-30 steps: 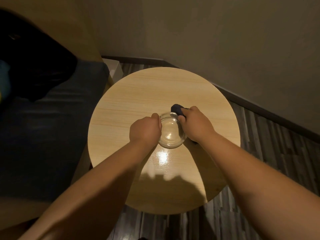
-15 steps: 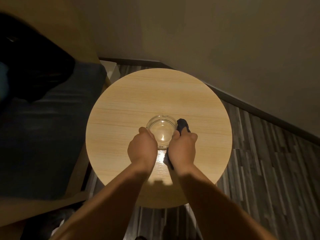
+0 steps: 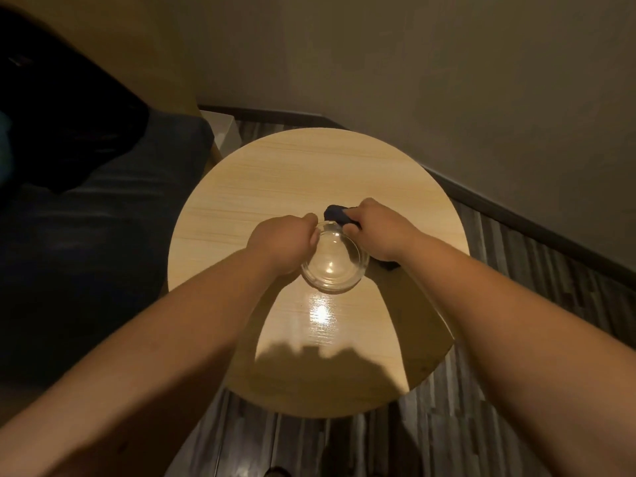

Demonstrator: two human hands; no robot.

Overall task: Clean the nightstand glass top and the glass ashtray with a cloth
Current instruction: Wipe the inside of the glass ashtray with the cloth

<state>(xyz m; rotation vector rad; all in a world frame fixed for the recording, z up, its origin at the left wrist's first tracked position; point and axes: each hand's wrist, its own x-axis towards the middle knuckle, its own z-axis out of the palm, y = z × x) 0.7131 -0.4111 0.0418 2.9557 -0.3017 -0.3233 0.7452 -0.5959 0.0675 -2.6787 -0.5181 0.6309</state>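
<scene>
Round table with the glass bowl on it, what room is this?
Probably a bedroom or hotel room: the small round nightstand stands in a wall corner beside a dark bed, with a glass ashtray on top.

Dim warm light; beige wall (image 3: 447,80); dark baseboard (image 3: 523,222); grey plank floor (image 3: 550,287); dark bed (image 3: 86,253) left.

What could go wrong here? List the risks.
1. The left hand grips the glass ashtray by its rim only; a hard push from the cloth in the right hand could make it slip.
2. The ashtray could fall and chip on the glossy table.
</scene>
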